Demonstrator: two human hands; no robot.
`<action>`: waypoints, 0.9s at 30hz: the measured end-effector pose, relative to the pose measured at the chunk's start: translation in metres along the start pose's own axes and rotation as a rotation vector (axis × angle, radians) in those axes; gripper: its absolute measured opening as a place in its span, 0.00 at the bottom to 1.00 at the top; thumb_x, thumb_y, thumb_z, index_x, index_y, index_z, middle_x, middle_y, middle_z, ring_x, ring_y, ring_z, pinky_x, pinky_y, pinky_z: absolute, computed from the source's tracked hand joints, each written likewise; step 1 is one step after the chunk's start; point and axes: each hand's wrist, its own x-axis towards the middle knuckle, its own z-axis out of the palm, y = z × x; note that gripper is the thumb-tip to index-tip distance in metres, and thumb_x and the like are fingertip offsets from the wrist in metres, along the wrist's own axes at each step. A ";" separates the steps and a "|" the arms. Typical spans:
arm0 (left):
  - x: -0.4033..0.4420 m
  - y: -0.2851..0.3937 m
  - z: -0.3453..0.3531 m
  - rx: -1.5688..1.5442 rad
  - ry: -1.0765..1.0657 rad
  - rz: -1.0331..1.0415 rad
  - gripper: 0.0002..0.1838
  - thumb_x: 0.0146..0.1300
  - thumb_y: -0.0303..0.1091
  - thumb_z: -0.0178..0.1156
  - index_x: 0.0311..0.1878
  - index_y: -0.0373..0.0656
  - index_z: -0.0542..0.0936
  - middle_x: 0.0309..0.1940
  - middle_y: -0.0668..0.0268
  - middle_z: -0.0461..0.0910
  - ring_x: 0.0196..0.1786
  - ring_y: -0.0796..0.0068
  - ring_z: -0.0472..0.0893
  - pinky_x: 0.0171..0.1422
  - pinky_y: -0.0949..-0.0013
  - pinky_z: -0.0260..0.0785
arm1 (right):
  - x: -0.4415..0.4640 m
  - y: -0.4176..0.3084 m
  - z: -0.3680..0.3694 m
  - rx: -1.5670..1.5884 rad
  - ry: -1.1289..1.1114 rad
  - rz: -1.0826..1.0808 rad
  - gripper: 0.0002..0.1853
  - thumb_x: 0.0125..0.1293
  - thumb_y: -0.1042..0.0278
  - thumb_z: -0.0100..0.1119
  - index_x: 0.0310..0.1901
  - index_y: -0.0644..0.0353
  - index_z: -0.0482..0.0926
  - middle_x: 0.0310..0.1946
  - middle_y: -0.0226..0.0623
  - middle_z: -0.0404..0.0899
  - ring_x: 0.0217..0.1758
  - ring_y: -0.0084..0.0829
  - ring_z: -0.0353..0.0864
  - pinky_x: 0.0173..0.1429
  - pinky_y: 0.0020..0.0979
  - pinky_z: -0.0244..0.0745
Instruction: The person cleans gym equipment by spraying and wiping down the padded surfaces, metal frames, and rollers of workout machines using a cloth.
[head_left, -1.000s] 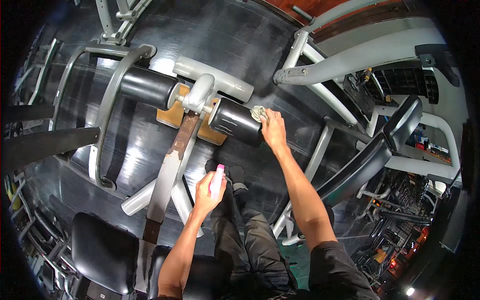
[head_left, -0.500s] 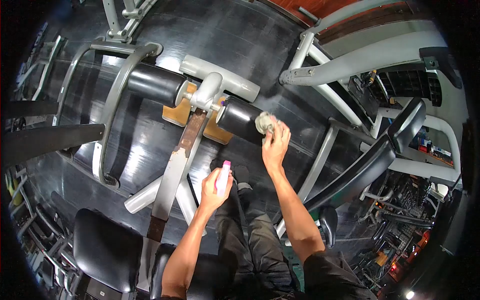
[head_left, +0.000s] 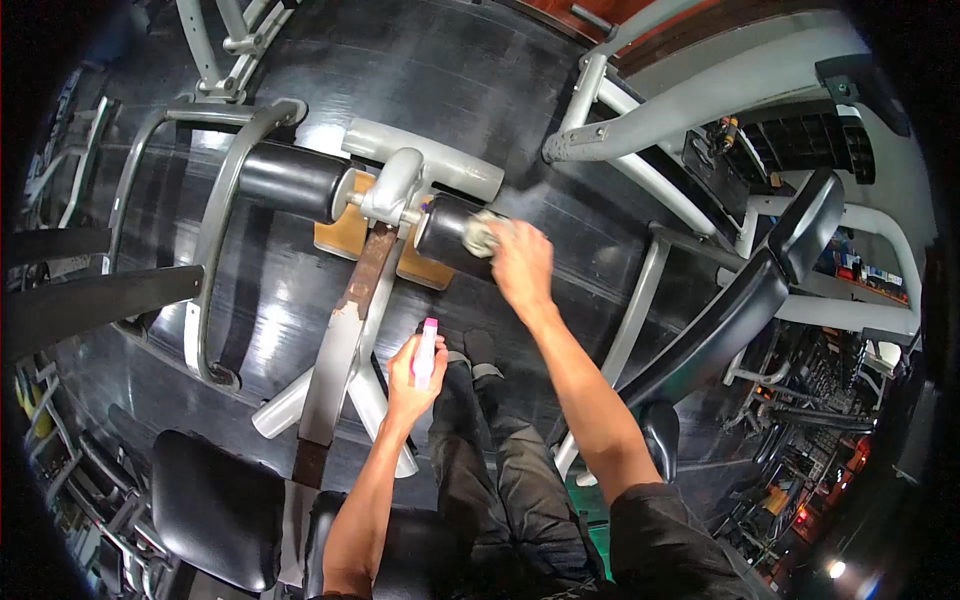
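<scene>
My right hand (head_left: 523, 265) is closed on a crumpled pale cloth (head_left: 482, 235) that presses against the black padded roller (head_left: 445, 228) right of the machine's post. The roller's outer end is hidden behind this hand. Lower and to the left, my left hand (head_left: 412, 378) wraps around a spray bottle (head_left: 426, 358) with a pink and white top, held in the air above the floor. A second black roller (head_left: 290, 182) sits on the other side of the grey metal post (head_left: 395, 185).
A grey beam (head_left: 330, 370) runs from the post toward a black padded seat (head_left: 215, 505) at lower left. Curved metal bars (head_left: 225, 220) stand left. To the right is a black padded bench (head_left: 710, 325) beside a grey frame (head_left: 690, 120). Several weights and machines fill the far right.
My right hand has slid the cloth leftward along the roller, toward the post. My left hand with the spray bottle has shifted slightly left, and the whole view has moved a little.
</scene>
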 end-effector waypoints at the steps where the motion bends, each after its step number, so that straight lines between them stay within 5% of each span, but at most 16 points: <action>1: 0.000 0.000 0.000 -0.015 0.005 0.009 0.07 0.64 0.24 0.63 0.44 0.39 0.80 0.30 0.69 0.81 0.28 0.85 0.78 0.32 0.76 0.70 | -0.015 0.020 -0.010 -0.017 0.016 -0.005 0.20 0.56 0.74 0.60 0.52 0.47 0.80 0.47 0.40 0.77 0.53 0.45 0.76 0.54 0.45 0.70; 3: 0.000 0.002 0.001 -0.049 0.014 -0.018 0.07 0.63 0.25 0.63 0.44 0.38 0.80 0.31 0.68 0.82 0.29 0.84 0.78 0.35 0.75 0.71 | -0.045 0.055 -0.018 0.063 0.054 0.123 0.16 0.61 0.73 0.58 0.52 0.52 0.78 0.43 0.45 0.77 0.49 0.48 0.77 0.52 0.47 0.72; 5: 0.000 0.008 0.002 -0.031 0.017 -0.017 0.08 0.60 0.23 0.64 0.42 0.34 0.80 0.35 0.57 0.85 0.38 0.66 0.86 0.44 0.68 0.76 | -0.067 0.099 -0.013 0.183 -0.062 0.333 0.15 0.69 0.68 0.54 0.55 0.61 0.76 0.46 0.52 0.77 0.51 0.53 0.78 0.57 0.47 0.72; 6: 0.000 0.008 0.002 -0.023 0.004 -0.019 0.08 0.60 0.23 0.64 0.42 0.34 0.80 0.35 0.58 0.85 0.38 0.66 0.86 0.44 0.68 0.76 | -0.068 0.111 -0.012 0.205 -0.011 0.387 0.16 0.69 0.68 0.54 0.56 0.61 0.75 0.48 0.52 0.77 0.52 0.54 0.78 0.57 0.46 0.72; 9: -0.001 0.005 0.003 -0.049 -0.009 -0.029 0.08 0.59 0.23 0.64 0.42 0.34 0.80 0.35 0.58 0.85 0.38 0.65 0.86 0.44 0.67 0.76 | -0.007 0.066 -0.034 0.488 0.190 0.496 0.17 0.69 0.69 0.54 0.58 0.61 0.75 0.53 0.53 0.76 0.58 0.52 0.76 0.61 0.46 0.71; 13: 0.000 0.009 0.003 0.000 -0.014 -0.062 0.07 0.58 0.22 0.64 0.40 0.34 0.80 0.34 0.57 0.85 0.38 0.65 0.86 0.44 0.67 0.76 | 0.067 -0.011 -0.011 0.382 0.294 0.002 0.18 0.66 0.66 0.57 0.57 0.56 0.78 0.54 0.48 0.76 0.59 0.47 0.74 0.62 0.46 0.69; 15: -0.001 0.007 0.003 -0.002 -0.022 -0.081 0.06 0.58 0.21 0.64 0.39 0.34 0.80 0.34 0.57 0.85 0.37 0.66 0.86 0.44 0.67 0.76 | 0.082 -0.049 0.009 0.315 -0.060 0.062 0.17 0.64 0.64 0.59 0.56 0.49 0.80 0.51 0.44 0.76 0.56 0.46 0.75 0.60 0.47 0.68; 17: -0.002 0.004 0.003 0.019 -0.027 -0.086 0.06 0.58 0.21 0.64 0.39 0.34 0.80 0.34 0.57 0.85 0.36 0.67 0.86 0.43 0.68 0.76 | 0.077 -0.071 0.035 0.010 -0.130 -0.030 0.16 0.63 0.66 0.61 0.54 0.48 0.80 0.50 0.41 0.76 0.55 0.44 0.73 0.56 0.46 0.69; 22: -0.001 0.003 0.001 0.040 -0.034 -0.087 0.06 0.59 0.21 0.64 0.40 0.34 0.80 0.34 0.58 0.84 0.37 0.68 0.85 0.43 0.68 0.76 | 0.048 -0.037 0.018 0.155 -0.088 -0.002 0.17 0.63 0.66 0.62 0.54 0.46 0.80 0.52 0.40 0.75 0.56 0.44 0.73 0.57 0.47 0.67; 27: -0.002 0.005 0.003 0.006 -0.037 -0.091 0.07 0.59 0.21 0.64 0.41 0.34 0.80 0.34 0.58 0.84 0.37 0.67 0.86 0.44 0.68 0.76 | -0.009 0.043 -0.013 -0.019 -0.125 0.162 0.16 0.62 0.68 0.61 0.53 0.46 0.80 0.49 0.39 0.76 0.53 0.46 0.77 0.51 0.47 0.73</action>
